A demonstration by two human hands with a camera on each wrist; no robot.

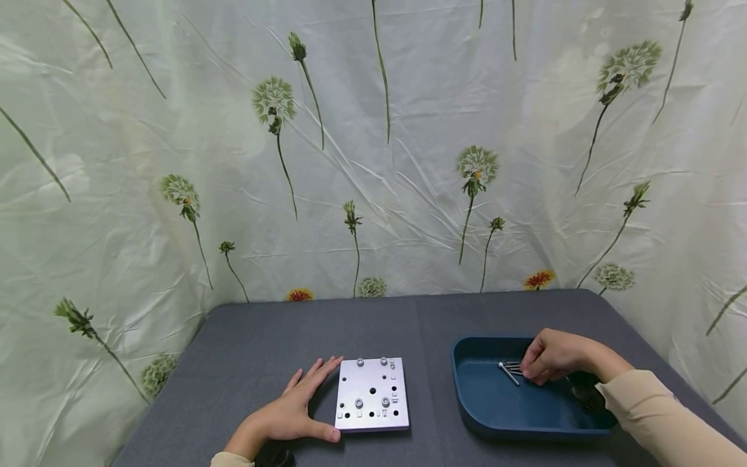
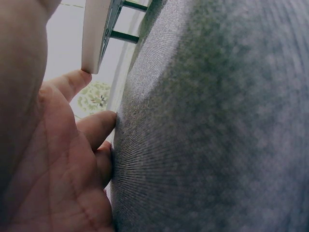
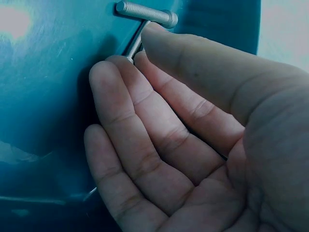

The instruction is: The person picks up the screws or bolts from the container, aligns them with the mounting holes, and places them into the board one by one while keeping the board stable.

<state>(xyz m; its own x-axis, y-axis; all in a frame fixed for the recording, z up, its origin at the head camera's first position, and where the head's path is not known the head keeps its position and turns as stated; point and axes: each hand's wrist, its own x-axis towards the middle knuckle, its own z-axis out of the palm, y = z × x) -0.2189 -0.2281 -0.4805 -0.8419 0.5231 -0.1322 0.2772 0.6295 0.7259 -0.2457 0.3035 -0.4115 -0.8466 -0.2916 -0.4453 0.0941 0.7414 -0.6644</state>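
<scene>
The left hand (image 1: pixel 292 412) lies spread and flat on the grey cloth-covered table (image 1: pixel 262 350), thumb and fingers pressed against the left edge of the square silver metal plate (image 1: pixel 372 394) drilled with holes and carrying four small screws. To the right of that plate sits the dark blue plastic tray (image 1: pixel 496 405). Inside it, the right hand (image 1: pixel 551 357) curls its fingers (image 3: pixel 145 145) and thumb round a long silver bolt (image 3: pixel 136 46); another bolt (image 3: pixel 145 13) lies across it, farther from the plate.
</scene>
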